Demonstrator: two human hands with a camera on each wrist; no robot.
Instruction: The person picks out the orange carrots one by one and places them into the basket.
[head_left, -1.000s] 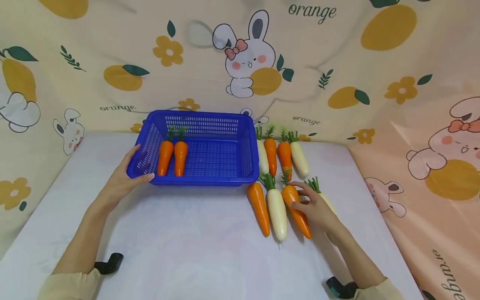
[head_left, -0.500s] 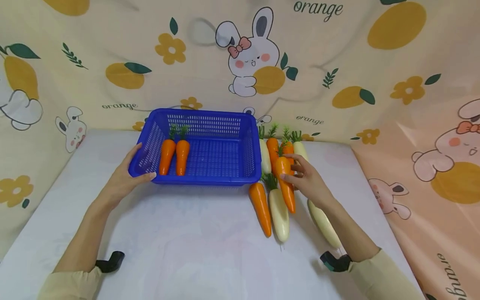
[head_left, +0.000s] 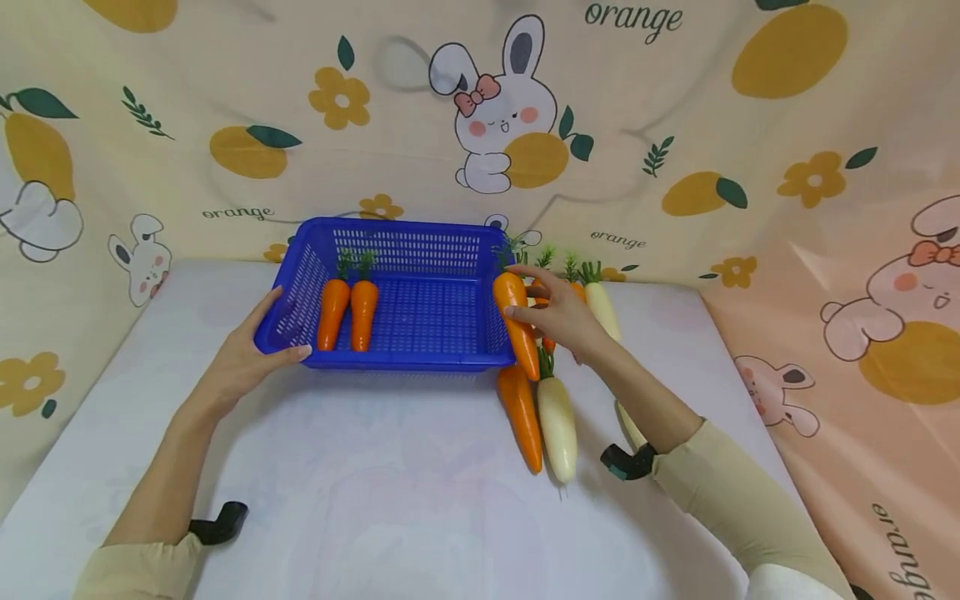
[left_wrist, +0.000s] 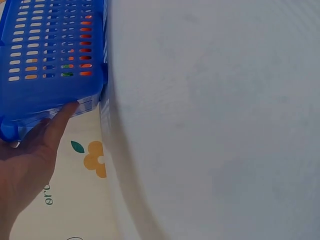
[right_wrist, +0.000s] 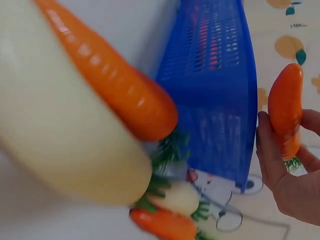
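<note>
My right hand (head_left: 558, 312) pinches an orange carrot (head_left: 513, 293) between thumb and fingers, its leafy top pointing away. The carrot is held up at the right rim of the blue plastic basket (head_left: 420, 360). In the right wrist view, the held carrot (right_wrist: 285, 102) shows above the basket's edge. My left hand (head_left: 243, 358) holds the basket's front left corner, thumb on the front rim. Two carrots (head_left: 364, 308) lie side by side in the left part of the basket. In the left wrist view, part of my left hand (left_wrist: 35, 160) is hidden below the basket wall.
Right of the basket, a carrot (head_left: 521, 417) and a white radish (head_left: 557, 433) lie in front. Another white radish (head_left: 600, 304) and several vegetables lie behind, partly hidden by my right hand and arm. A patterned cloth (head_left: 405, 108) hangs behind the white table (head_left: 360, 500).
My right hand has lifted the carrot off the table's right side and carried it left and away, up to the basket's right rim. The left hand stays on the basket.
</note>
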